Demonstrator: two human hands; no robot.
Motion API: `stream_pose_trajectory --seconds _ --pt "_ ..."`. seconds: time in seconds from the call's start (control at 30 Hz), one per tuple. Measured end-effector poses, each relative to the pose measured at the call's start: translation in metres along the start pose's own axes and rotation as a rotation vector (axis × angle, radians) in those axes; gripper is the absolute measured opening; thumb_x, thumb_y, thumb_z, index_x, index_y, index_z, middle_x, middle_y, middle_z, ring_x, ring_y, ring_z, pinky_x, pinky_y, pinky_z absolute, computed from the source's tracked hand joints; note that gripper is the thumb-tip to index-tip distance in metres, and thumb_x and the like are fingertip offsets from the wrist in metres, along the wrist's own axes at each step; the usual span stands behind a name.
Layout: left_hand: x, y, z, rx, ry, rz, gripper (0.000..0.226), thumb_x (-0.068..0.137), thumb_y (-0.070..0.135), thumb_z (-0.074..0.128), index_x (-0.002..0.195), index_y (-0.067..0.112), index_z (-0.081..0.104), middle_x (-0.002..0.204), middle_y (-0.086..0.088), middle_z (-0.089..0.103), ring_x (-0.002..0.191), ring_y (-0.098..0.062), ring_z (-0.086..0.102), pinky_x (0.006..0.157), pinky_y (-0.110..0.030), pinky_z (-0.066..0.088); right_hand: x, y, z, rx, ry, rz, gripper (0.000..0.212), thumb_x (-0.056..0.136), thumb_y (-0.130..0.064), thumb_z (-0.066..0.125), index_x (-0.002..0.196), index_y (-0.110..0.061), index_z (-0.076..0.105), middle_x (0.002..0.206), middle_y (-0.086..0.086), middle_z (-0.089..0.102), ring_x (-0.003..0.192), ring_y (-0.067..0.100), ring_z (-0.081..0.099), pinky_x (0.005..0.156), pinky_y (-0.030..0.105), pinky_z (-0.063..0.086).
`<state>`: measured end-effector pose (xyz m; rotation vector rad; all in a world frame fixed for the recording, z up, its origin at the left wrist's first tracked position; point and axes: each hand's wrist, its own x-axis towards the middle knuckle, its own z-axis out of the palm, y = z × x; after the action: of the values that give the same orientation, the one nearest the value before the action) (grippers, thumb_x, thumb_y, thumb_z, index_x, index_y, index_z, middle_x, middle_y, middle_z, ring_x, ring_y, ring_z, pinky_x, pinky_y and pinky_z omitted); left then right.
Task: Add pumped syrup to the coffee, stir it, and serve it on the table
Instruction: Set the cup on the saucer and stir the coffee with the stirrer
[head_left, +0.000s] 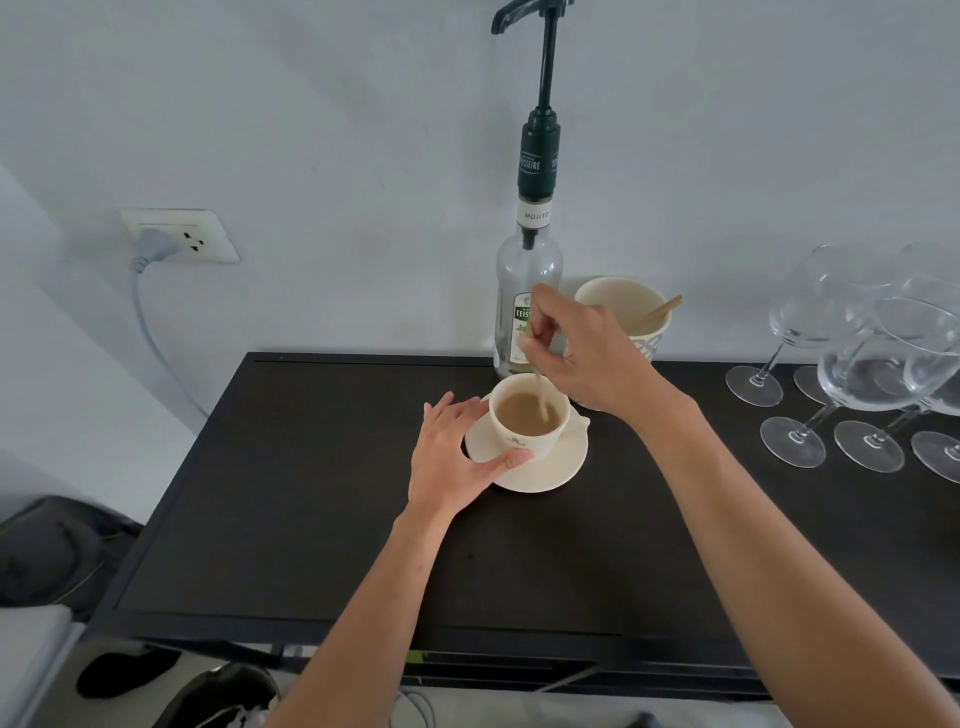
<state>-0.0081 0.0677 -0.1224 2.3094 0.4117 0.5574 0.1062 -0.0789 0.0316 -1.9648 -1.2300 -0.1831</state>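
A cream cup of milky coffee (525, 415) stands on a cream saucer (550, 470) on the black table (311, 493). My right hand (592, 353) hovers above the cup and pinches a thin wooden stir stick (540, 389) whose lower end dips into the coffee. My left hand (457, 452) rests on the saucer's left side, thumb on its front rim and fingers by the cup. Behind the cup, against the wall, stands the clear syrup bottle (524, 291) with its tall dark pump (540, 145).
A cream paper cup (623, 301) holding wooden sticks stands behind my right hand. Several upturned wine glasses (857, 364) crowd the table's right end. A wall socket with a grey plug (176, 239) is at the left. Dark bags lie on the floor at lower left.
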Motion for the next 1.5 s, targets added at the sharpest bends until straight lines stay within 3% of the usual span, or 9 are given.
stream_pose_trajectory --seconds 0.2,0.37,0.5,0.67,0.8,0.97,1.1,1.27,1.5 --pt "-0.0002 -0.0007 0.0003 0.002 0.007 0.007 0.084 0.066 0.081 0.066 0.131 0.029 0.061 0.139 0.01 0.059 0.147 -0.015 0.03 0.124 -0.044 0.011 0.0001 0.0028 0.0016 -0.085 0.068 -0.01 0.03 0.092 -0.01 0.067 0.083 -0.019 0.039 0.074 0.002 0.059 0.068 0.022 0.054 0.062 0.031 0.046" --pt "-0.0003 -0.001 0.0005 0.001 0.002 0.007 0.083 0.066 0.081 0.066 0.131 0.03 0.06 0.139 0.01 0.058 0.147 -0.015 0.03 0.124 -0.046 0.013 -0.0036 -0.0018 0.0023 0.063 0.0 0.043 0.027 0.091 -0.009 0.07 0.08 -0.013 0.046 0.071 -0.002 0.066 0.07 0.01 0.064 0.069 0.006 0.043" --pt "-0.0008 -0.0004 0.0006 -0.007 0.009 0.005 0.084 0.065 0.084 0.064 0.131 0.03 0.06 0.138 0.01 0.059 0.146 -0.015 0.03 0.124 -0.046 0.012 -0.0015 0.0032 0.0014 -0.127 0.08 -0.033 0.029 0.091 -0.009 0.066 0.082 -0.018 0.041 0.072 0.002 0.057 0.066 0.02 0.052 0.061 0.026 0.043" --pt "-0.0006 0.0005 -0.0002 -0.002 0.003 0.004 0.085 0.065 0.084 0.064 0.132 0.031 0.06 0.139 0.01 0.058 0.147 -0.015 0.029 0.124 -0.045 0.012 -0.0033 -0.0034 0.0037 0.049 0.029 0.014 0.028 0.089 -0.01 0.072 0.079 -0.015 0.046 0.071 0.0 0.065 0.07 0.012 0.062 0.07 0.016 0.048" --pt "-0.0009 0.0005 0.0 -0.009 0.012 0.003 0.086 0.064 0.084 0.064 0.131 0.03 0.06 0.138 0.01 0.059 0.147 -0.015 0.03 0.124 -0.046 0.012 -0.0004 0.002 0.0027 -0.149 0.111 -0.065 0.023 0.089 -0.008 0.066 0.082 -0.014 0.045 0.07 0.002 0.057 0.065 0.021 0.051 0.061 0.033 0.046" --pt "-0.0008 0.0005 -0.0001 -0.004 0.011 0.013 0.084 0.065 0.081 0.067 0.131 0.029 0.061 0.138 0.008 0.059 0.146 -0.017 0.031 0.124 -0.045 0.012 -0.0024 -0.0037 0.0038 0.054 0.033 0.038 0.027 0.089 -0.008 0.071 0.078 -0.014 0.047 0.07 0.002 0.065 0.069 0.013 0.061 0.07 0.013 0.046" --pt "-0.001 0.0023 -0.0015 -0.01 0.004 0.002 0.085 0.064 0.082 0.065 0.131 0.029 0.061 0.139 0.008 0.059 0.147 -0.017 0.03 0.124 -0.047 0.012 0.0019 0.0008 0.0005 -0.111 0.091 -0.02 0.03 0.089 -0.008 0.068 0.081 -0.018 0.041 0.072 0.0 0.059 0.067 0.017 0.052 0.062 0.023 0.042" --pt "-0.0008 0.0034 -0.0022 -0.012 -0.007 -0.001 0.086 0.064 0.082 0.066 0.132 0.029 0.06 0.139 0.009 0.058 0.147 -0.016 0.028 0.124 -0.045 0.01 -0.0029 -0.0034 0.0003 0.05 0.022 0.07 0.028 0.088 -0.008 0.073 0.077 -0.014 0.047 0.069 -0.003 0.065 0.073 0.012 0.063 0.068 0.01 0.044" --pt "0.0001 0.0007 -0.0009 -0.006 -0.001 0.004 0.085 0.065 0.081 0.067 0.131 0.028 0.061 0.138 0.01 0.059 0.147 -0.015 0.029 0.124 -0.044 0.01 -0.0055 -0.0028 0.0015 -0.033 0.045 0.025 0.029 0.088 -0.007 0.068 0.078 -0.016 0.043 0.067 -0.003 0.059 0.066 0.013 0.057 0.062 0.019 0.045"
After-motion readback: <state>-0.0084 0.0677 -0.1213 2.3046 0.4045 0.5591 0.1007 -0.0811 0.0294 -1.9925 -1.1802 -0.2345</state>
